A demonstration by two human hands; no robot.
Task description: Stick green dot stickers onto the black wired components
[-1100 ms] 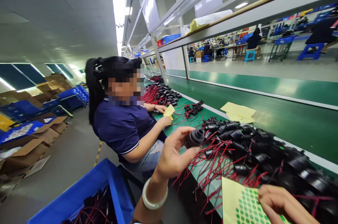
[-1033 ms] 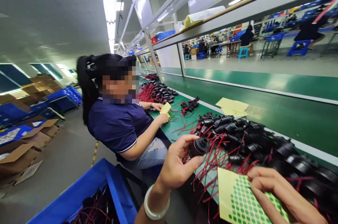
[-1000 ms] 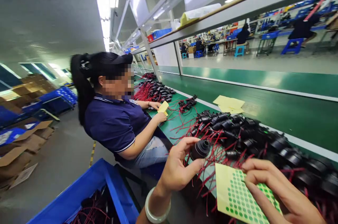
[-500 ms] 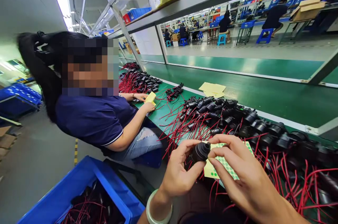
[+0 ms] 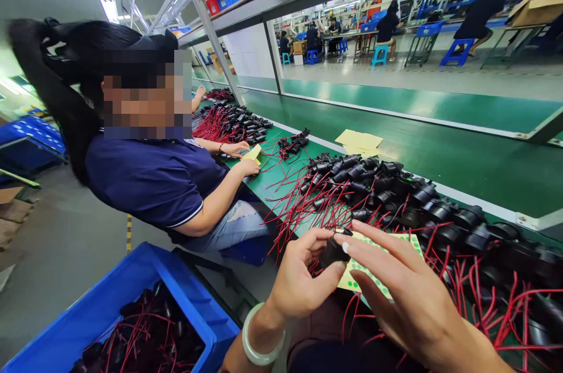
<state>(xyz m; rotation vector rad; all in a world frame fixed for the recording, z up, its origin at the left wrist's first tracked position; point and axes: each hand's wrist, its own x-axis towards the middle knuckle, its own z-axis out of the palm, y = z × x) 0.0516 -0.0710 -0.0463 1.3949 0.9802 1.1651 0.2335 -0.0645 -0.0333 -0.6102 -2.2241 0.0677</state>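
My left hand (image 5: 303,279) grips a small black round part (image 5: 331,251) between thumb and fingers. My right hand (image 5: 409,297) reaches across it, fingers spread, one fingertip touching the part's top. Under my right hand lies a yellow sheet of green dot stickers (image 5: 373,261); I cannot tell whether the hand holds it. A white bangle sits on my left wrist. Just beyond my hands, a long pile of black parts with red wires (image 5: 396,197) covers the green bench (image 5: 285,176).
A co-worker in a navy shirt (image 5: 153,179) sits to my left, hands on a yellow sheet (image 5: 253,153). A blue bin of wired parts (image 5: 132,326) stands at lower left. Yellow sheets (image 5: 358,139) lie on the green conveyor belt (image 5: 461,162). A shelf runs overhead.
My right hand came up from the sticker sheet and moved onto the black part in my left hand. The view swung down and left, closer to the co-worker.
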